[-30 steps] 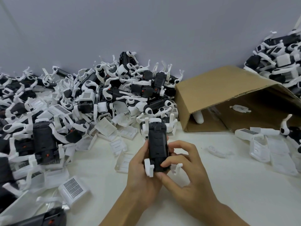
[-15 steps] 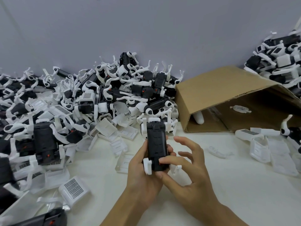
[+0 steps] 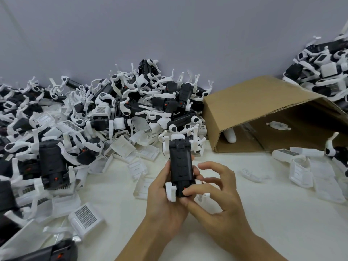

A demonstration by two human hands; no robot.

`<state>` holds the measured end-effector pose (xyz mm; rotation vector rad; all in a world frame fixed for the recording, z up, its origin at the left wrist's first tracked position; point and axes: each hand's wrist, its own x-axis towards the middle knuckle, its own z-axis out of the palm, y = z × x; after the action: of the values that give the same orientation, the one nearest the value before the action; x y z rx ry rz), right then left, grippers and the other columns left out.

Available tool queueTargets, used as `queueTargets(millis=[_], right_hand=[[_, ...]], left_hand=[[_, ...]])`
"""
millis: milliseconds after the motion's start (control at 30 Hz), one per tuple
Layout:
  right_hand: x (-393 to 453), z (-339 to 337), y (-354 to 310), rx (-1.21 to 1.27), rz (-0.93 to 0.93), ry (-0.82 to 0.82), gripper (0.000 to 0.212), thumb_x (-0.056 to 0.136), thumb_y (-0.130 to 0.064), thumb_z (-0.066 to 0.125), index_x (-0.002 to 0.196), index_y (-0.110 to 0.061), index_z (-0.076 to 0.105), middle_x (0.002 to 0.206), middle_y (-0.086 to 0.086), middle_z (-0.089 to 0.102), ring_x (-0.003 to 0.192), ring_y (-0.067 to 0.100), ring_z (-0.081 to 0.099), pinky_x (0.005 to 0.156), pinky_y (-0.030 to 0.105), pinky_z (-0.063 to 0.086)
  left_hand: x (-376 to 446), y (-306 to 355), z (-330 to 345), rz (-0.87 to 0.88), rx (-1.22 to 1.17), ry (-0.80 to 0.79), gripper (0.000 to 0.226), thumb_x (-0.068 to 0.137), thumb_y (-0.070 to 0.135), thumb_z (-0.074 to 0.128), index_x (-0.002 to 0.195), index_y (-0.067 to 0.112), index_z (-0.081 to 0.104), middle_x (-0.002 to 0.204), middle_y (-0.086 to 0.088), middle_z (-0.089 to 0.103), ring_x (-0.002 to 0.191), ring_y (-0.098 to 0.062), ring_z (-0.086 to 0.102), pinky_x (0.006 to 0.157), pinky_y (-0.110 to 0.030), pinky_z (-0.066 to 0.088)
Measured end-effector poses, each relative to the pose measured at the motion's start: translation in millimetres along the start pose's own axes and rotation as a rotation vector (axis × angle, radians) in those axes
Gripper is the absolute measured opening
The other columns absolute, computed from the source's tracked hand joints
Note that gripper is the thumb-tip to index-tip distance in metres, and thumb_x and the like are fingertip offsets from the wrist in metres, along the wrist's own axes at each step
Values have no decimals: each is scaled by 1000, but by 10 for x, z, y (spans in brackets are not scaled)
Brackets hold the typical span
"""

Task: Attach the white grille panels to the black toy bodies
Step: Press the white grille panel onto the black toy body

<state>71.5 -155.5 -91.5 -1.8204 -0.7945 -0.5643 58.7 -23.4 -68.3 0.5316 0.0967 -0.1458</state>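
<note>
Held above the white table, near its middle: one black toy body, long axis pointing away, white side tabs at its near end. Left hand wrapped around the body's left side and underside, fingers curled and gripping it. Right hand at the body's near right corner, thumb and index finger pinching the lower end, remaining fingers spread and lifted just beside the body's right edge. Heaped against the grey wall on the left: a big pile of black bodies and white parts. Loose in the near left, grid side up: a white grille panel. Tipped on its side at right: a cardboard box, opening toward the table, more white panels just in front of it. Smaller heap of toy parts at far right.
</note>
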Motion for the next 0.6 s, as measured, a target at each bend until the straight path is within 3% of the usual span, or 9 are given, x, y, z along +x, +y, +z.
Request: queueTargets(millis=[167, 267, 333, 433, 500, 600], right_hand=[[-9, 18, 5, -40, 33, 42, 32, 73, -33, 83, 101, -43, 71, 145, -11, 43, 136, 15, 42, 103, 15, 37], [7, -5, 1, 9, 97, 37, 36, 71, -31, 84, 102, -42, 70, 143, -10, 44, 135, 11, 45, 100, 9, 37], [20, -38, 15, 92, 187, 35, 49, 73, -29, 82, 117, -41, 62, 141, -15, 45, 133, 9, 49, 97, 9, 41], [48, -82, 31, 323, 357, -7, 55, 79, -38, 69, 132, -37, 53, 136, -20, 56, 128, 8, 55, 93, 14, 48], [66, -104, 33, 513, 469, -73, 55, 77, -45, 63, 131, -39, 58, 128, -13, 67, 122, 10, 62, 91, 19, 52], [98, -114, 36, 645, 580, -174, 50, 82, -57, 62, 126, -35, 68, 121, 0, 73, 117, 20, 67, 98, 46, 51]], left_hand=[[24, 2, -9, 31, -8, 5, 50, 98, 40, 47, 113, 0, 72, 90, -17, 61, 76, -25, 64, 66, -30, 58], [25, 9, -15, 65, 21, 43, 46, 92, 35, 51, 105, -1, 76, 92, -20, 65, 77, -24, 67, 72, -32, 57], [33, 20, 0, 122, 75, 77, 40, 88, 30, 52, 98, 0, 78, 90, -20, 67, 78, -24, 67, 73, -32, 56], [43, 46, 47, 323, 343, 160, 28, 80, 27, 73, 100, 8, 76, 92, -13, 72, 85, -23, 68, 73, -30, 57], [34, 58, 35, 515, 633, 201, 39, 72, 29, 83, 108, 21, 70, 98, -6, 75, 91, -24, 70, 75, -34, 58], [-9, 46, 12, 620, 974, 197, 38, 66, 48, 80, 101, 39, 68, 98, 4, 72, 94, -26, 68, 81, -55, 57]])
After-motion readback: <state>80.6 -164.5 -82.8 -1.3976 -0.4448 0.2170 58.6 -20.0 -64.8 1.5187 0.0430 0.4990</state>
